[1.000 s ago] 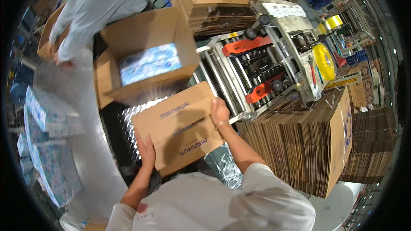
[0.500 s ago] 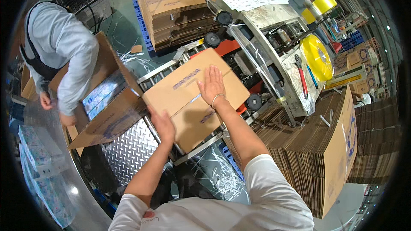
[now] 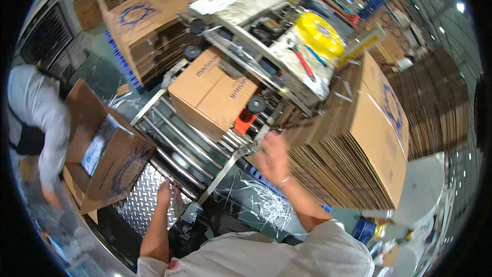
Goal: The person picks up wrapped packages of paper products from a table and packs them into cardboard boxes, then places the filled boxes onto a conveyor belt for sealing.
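Left hand (image 3: 165,193) rests flat, fingers spread, on the diamond plate (image 3: 138,202); right hand (image 3: 273,156) hangs open and empty by the roller frame. Further out, closed cardboard box (image 3: 212,92) sits on the rollers (image 3: 189,146), entering the taping machine (image 3: 277,46).

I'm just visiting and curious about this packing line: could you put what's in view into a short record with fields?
Place: packing station with a roller conveyor
Left hand: empty, resting on the ridged metal plate
Right hand: empty, blurred, raised near the conveyor's side rail
Closed carton: on the rollers, entering the taping machine
Open carton: at left, beside another person
Flat cartons: stacked at right
Yellow tape roll: on the machine
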`<control>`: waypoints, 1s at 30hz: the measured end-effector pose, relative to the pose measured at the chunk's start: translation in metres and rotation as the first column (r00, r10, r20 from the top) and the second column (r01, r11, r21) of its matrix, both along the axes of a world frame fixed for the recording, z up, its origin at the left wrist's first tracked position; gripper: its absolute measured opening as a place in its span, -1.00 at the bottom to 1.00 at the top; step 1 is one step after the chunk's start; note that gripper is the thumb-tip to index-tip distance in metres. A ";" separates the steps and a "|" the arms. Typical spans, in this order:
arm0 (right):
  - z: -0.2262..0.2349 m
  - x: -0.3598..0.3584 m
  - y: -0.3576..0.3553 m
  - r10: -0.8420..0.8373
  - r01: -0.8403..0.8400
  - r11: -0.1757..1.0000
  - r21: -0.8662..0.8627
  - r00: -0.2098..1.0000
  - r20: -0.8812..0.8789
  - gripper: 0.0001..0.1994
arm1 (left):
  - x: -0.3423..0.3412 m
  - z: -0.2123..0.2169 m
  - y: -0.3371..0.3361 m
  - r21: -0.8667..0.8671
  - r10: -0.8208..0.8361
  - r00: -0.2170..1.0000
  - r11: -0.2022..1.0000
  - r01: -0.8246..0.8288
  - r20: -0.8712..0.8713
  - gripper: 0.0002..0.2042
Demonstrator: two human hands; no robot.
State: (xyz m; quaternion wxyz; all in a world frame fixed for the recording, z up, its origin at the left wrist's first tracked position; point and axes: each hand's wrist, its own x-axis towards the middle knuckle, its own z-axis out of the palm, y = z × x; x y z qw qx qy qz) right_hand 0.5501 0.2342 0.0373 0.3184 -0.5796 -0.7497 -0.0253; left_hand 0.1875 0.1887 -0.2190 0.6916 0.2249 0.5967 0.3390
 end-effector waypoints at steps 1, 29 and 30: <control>0.027 0.030 -0.006 -0.054 0.049 0.994 0.099 0.997 0.053 -0.65 | -0.014 -0.018 -0.044 -0.116 -0.042 0.984 0.993 0.022 -0.171 -0.62; 0.176 0.182 -0.124 -0.247 0.378 0.922 -0.081 0.737 0.629 -0.72 | -0.162 -0.025 -0.237 -0.423 -0.087 0.950 0.905 -0.051 -0.299 -0.74; 0.176 0.183 -0.125 -0.234 0.372 0.923 -0.098 0.745 0.625 -0.71 | -0.163 -0.025 -0.238 -0.406 -0.102 0.959 0.914 -0.016 -0.266 -0.76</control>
